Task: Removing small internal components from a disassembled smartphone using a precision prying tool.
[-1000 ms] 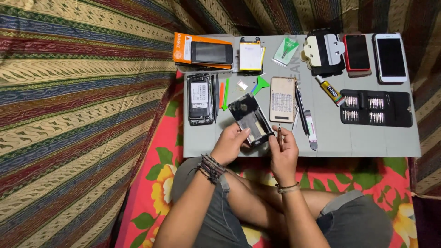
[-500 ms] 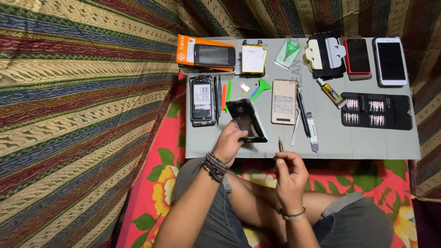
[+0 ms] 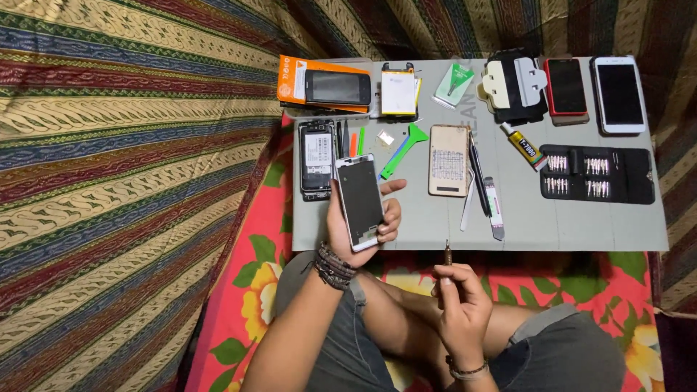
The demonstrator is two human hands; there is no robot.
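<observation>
My left hand (image 3: 348, 226) holds a white-framed phone (image 3: 360, 199) with its dark screen up, over the near left part of the grey mat (image 3: 566, 229). Beaded bracelets ring that wrist. My right hand (image 3: 459, 305) is closed around a small screwdriver (image 3: 447, 255), its tip pointing up at the mat's front edge. An opened phone body (image 3: 316, 156) lies just left of the held phone.
On the mat lie an orange box with a phone (image 3: 324, 87), a battery (image 3: 398, 93), a green pry tool (image 3: 404, 147), a tan back cover (image 3: 448, 160), a glue tube (image 3: 521, 145), a bit set case (image 3: 595, 174), and red (image 3: 565, 87) and white phones (image 3: 618, 94). Striped fabric lies left.
The phone in my left hand has been flipped from open back up to screen up. My right hand has pulled back toward my lap with the screwdriver.
</observation>
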